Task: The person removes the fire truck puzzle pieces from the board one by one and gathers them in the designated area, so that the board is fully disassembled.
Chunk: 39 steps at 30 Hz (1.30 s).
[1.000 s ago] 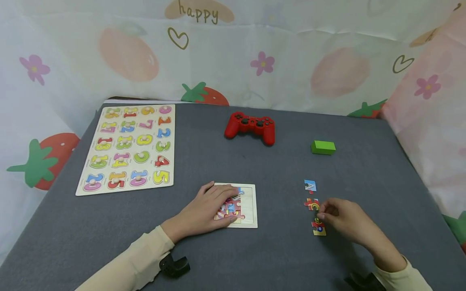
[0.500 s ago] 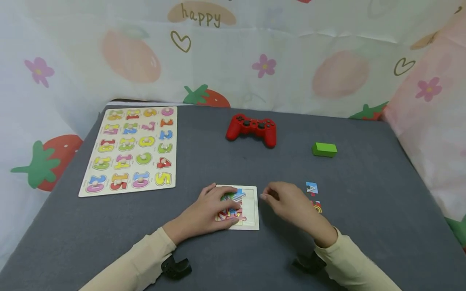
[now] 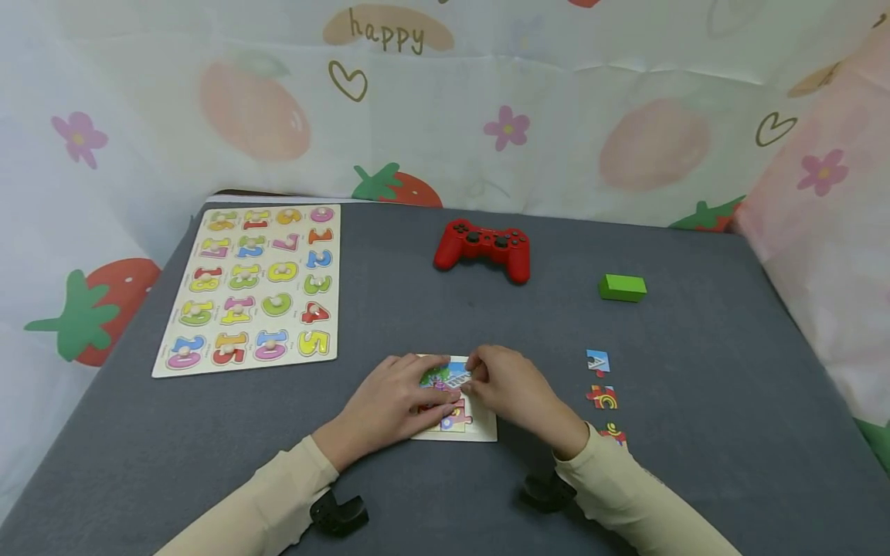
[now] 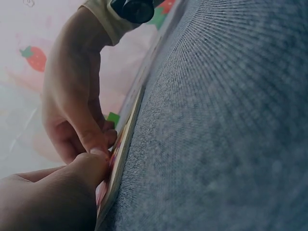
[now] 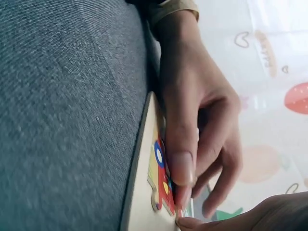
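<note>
The left hand [image 3: 389, 405] lies over the left part of a small wooden puzzle board [image 3: 485, 428], its fingers spread on the pieces. At the board's upper right, the right hand [image 3: 518, 390] has its thumb and fingertips brought together on a puzzle piece, mostly hidden by the fingers. In the right wrist view its thumb is just above colored pieces [image 5: 160, 161], close to a left fingertip. The left wrist view shows both hands' fingertips meeting at the board's edge [image 4: 126, 149]. Right of the board are loose pieces: blue [image 3: 597, 361], red and yellow [image 3: 602, 398], and another [image 3: 613, 434] partly behind the sleeve.
A large number board [image 3: 253, 289] lies at the left back. A red game controller [image 3: 483, 247] sits at the back middle, with a green block [image 3: 623, 288] to its right. A printed curtain [image 3: 549, 85] hangs behind the grey-covered table [image 3: 389, 309].
The right hand has moved left from the loose pieces to the puzzle board. The left hand stays on the board, with its fingers slightly shifted. The head view has moved slightly.
</note>
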Motion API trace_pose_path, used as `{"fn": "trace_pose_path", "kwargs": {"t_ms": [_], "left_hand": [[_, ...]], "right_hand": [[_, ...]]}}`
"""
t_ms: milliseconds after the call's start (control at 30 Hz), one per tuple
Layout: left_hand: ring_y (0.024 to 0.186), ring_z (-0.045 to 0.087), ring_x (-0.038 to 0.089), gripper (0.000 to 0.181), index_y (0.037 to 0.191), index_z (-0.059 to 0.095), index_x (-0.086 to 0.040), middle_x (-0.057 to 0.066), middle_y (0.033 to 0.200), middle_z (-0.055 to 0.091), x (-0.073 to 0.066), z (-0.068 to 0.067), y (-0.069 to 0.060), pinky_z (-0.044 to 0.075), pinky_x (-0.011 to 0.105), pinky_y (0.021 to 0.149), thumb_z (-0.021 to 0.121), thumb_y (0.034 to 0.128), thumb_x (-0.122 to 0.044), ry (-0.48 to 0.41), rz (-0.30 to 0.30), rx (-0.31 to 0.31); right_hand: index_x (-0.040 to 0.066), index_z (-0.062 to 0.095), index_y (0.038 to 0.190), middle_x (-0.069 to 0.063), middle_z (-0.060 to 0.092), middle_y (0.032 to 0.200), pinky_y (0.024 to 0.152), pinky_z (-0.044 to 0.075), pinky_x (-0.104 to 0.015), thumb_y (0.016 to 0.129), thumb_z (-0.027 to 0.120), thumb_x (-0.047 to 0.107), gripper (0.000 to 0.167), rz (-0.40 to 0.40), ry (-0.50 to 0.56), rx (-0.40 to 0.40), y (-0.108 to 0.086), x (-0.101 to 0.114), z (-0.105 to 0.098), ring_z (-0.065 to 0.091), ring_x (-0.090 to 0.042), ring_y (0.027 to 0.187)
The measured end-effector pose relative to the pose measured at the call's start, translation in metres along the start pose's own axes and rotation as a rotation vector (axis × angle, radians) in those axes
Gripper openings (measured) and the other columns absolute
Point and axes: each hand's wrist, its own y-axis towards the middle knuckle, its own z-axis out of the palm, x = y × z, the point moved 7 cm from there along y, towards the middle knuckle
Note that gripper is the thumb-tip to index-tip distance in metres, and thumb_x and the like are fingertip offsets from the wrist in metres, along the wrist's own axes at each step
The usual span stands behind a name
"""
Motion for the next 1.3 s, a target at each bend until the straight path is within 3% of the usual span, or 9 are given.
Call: {"fn": "trace_pose_path", "kwargs": {"t_ms": [200, 467, 933, 1133, 1300], "left_hand": [[0.108, 0.057, 0.015, 0.018, 0.102, 0.076, -0.036, 0.003, 0.124, 0.062, -0.002, -0.001, 0.0, 0.046, 0.036, 0.083, 0.065, 0.0886, -0.042, 0.047, -0.021, 0.005], [0.107, 0.057, 0.018, 0.017, 0.1, 0.077, -0.033, 0.005, 0.121, 0.063, -0.007, -0.006, 0.001, 0.045, 0.039, 0.08, 0.067, 0.0877, -0.04, 0.067, -0.045, -0.02], [0.111, 0.055, 0.021, 0.021, 0.101, 0.077, -0.034, 0.005, 0.122, 0.063, -0.012, -0.006, 0.002, 0.041, 0.045, 0.084, 0.065, 0.0881, -0.046, 0.147, -0.167, 0.049], [0.09, 0.053, 0.019, 0.021, 0.098, 0.078, -0.032, 0.001, 0.094, 0.062, -0.016, -0.009, 0.002, 0.041, 0.043, 0.077, 0.065, 0.0879, -0.045, 0.184, -0.117, 0.02], [0.08, 0.048, 0.017, 0.019, 0.099, 0.077, -0.032, 0.001, 0.087, 0.059, -0.014, -0.011, 0.004, 0.04, 0.04, 0.072, 0.068, 0.0862, -0.043, 0.191, -0.046, 0.006]], "right_hand": [[0.008, 0.066, 0.094, 0.003, 0.059, 0.074, 0.054, 0.042, -0.027, 0.083, 0.075, 0.017, 0.017, 0.051, 0.027, -0.022, 0.0, -0.001, 0.001, 0.052, -0.01, 0.059], [0.008, 0.065, 0.09, 0.003, 0.06, 0.071, 0.052, 0.042, -0.027, 0.083, 0.075, 0.016, 0.015, 0.05, 0.034, -0.075, -0.001, 0.0, 0.0, 0.052, -0.009, 0.058], [0.009, 0.063, 0.087, 0.001, 0.056, 0.069, 0.051, 0.04, -0.027, 0.081, 0.076, 0.015, 0.015, 0.044, 0.074, -0.093, 0.001, -0.003, -0.002, 0.05, -0.011, 0.057], [0.009, 0.064, 0.082, 0.001, 0.06, 0.071, 0.054, 0.042, -0.026, 0.082, 0.075, 0.012, 0.011, 0.057, 0.139, -0.069, 0.006, -0.007, -0.004, 0.052, -0.012, 0.059], [0.01, 0.067, 0.083, 0.0, 0.063, 0.073, 0.055, 0.044, -0.026, 0.085, 0.071, 0.014, 0.006, 0.104, 0.196, -0.042, 0.009, -0.012, -0.004, 0.054, -0.012, 0.06]]}}
